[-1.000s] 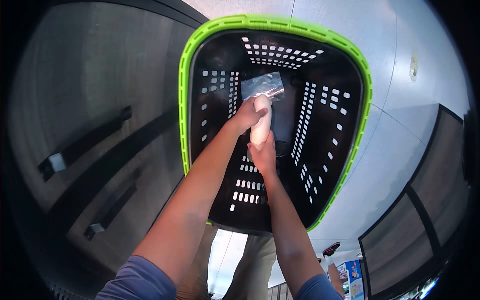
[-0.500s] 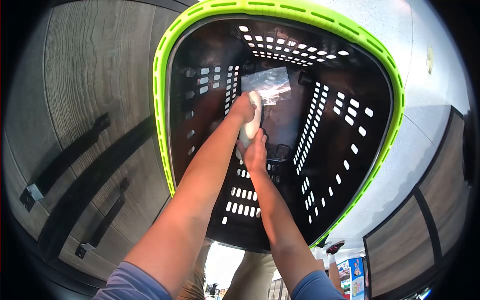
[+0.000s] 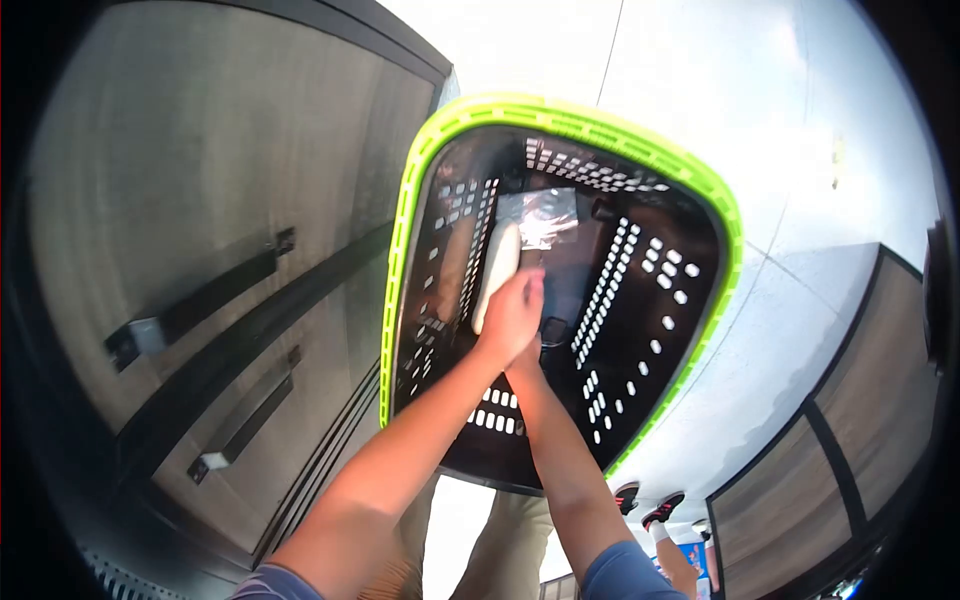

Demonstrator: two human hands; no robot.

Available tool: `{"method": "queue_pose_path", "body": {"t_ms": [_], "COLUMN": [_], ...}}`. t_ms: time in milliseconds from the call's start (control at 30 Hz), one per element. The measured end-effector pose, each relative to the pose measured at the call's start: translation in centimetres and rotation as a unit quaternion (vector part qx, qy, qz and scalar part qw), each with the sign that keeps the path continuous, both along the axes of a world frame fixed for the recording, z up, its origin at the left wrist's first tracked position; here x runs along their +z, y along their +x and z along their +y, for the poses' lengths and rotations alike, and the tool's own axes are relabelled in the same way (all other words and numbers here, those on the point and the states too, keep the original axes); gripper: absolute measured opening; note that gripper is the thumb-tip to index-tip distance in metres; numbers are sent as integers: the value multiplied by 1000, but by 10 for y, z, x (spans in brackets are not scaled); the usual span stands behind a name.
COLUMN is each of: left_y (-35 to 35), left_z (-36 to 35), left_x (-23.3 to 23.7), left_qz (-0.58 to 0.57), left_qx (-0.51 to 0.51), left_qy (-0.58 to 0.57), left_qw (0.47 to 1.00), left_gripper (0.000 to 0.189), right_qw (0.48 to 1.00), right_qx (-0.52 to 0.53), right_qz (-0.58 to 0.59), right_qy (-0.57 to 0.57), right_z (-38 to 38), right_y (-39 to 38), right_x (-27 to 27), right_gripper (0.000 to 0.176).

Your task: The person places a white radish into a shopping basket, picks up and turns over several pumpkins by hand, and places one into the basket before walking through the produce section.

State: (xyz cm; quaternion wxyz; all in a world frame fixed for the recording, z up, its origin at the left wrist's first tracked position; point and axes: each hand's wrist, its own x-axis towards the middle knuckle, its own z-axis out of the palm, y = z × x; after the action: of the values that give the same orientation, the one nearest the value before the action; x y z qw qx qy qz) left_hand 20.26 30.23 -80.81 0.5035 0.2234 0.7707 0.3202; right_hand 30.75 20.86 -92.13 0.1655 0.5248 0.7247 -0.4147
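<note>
A deep black plastic basket (image 3: 640,400) with a bright green rim fills the middle of the view. On its floor, along the left side, lies a long, smooth, white rounded object (image 3: 498,270). A clear plastic bag (image 3: 545,215) lies flat and shiny at the far end. My left hand (image 3: 514,315) is down inside the basket, just right of the white object, with its fingers curled closed; what they hold, if anything, is hidden. My right hand (image 3: 527,362) is tucked behind and below the left one, its fingers mostly out of sight.
Wood-grain cabinet doors with dark bar handles (image 3: 240,430) stand at the left. More wood-panelled cabinets (image 3: 785,480) are at the right, beyond the pale tiled floor (image 3: 770,200). Another person's dark shoes (image 3: 663,507) and leg show at lower right.
The white object, held between both hands before, now lies along the basket's left side. My hands have come off it and moved together to its right. The basket appears smaller and lower.
</note>
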Motion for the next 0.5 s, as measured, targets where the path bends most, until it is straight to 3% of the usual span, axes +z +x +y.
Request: {"method": "queue_pose_path", "body": {"t_ms": [33, 67, 100, 133, 167, 200, 233, 267, 333, 367, 400, 433, 500], "left_y": [-2, -10, -20, -28, -34, -47, -58, -65, -71, -73, -77, -78, -77], "left_z": [-12, -26, -44, -60, -78, -104, -118, -130, -166, -182, -198, -211, -212], "left_x": [40, 82, 119, 155, 181, 184, 191, 196, 175, 161, 144, 139, 147], "left_qz": [45, 91, 208, 314, 340, 361, 358, 298, 81, 82, 38, -5, 0], "left_qx": [-10, -19, -44, -40, 17, 38, 46, 79, 179, 189, 135, 80, 84], "left_qy": [65, 132, 162, 129, 95, 90, 24, -42, -88, -82, -73, -66, -88], "left_qw": [997, 987, 964, 940, 935, 927, 932, 950, 977, 975, 987, 995, 993], "left_gripper": [23, 23, 23, 23, 29, 48, 67, 73, 72, 72, 70, 68, 65], "right_qw": [997, 992, 986, 969, 950, 941, 930, 903, 866, 866, 912, 906, 907], "right_qx": [-18, -11, -112, -146, -130, -112, -127, -213, -253, -245, -339, -408, -410], "right_qz": [43, 120, 121, 196, 232, 176, 119, 65, 6, 14, 65, 107, 99], "right_qy": [59, 25, -14, 34, 166, 265, 325, 366, 431, 435, 219, -15, -7], "right_z": [21, 33, 45, 60, 64, 73, 71, 71, 83, 89, 95, 94, 82], "right_y": [-1, 6, 7, 13, 27, 42, 67, 80, 101, 109, 113, 114, 121], "right_x": [57, 93, 145, 206, 247, 290, 308, 315, 295, 289, 282, 274, 258], "right_gripper": [32, 30, 26, 23, 23, 28, 37, 49, 46, 46, 43, 41, 40]}}
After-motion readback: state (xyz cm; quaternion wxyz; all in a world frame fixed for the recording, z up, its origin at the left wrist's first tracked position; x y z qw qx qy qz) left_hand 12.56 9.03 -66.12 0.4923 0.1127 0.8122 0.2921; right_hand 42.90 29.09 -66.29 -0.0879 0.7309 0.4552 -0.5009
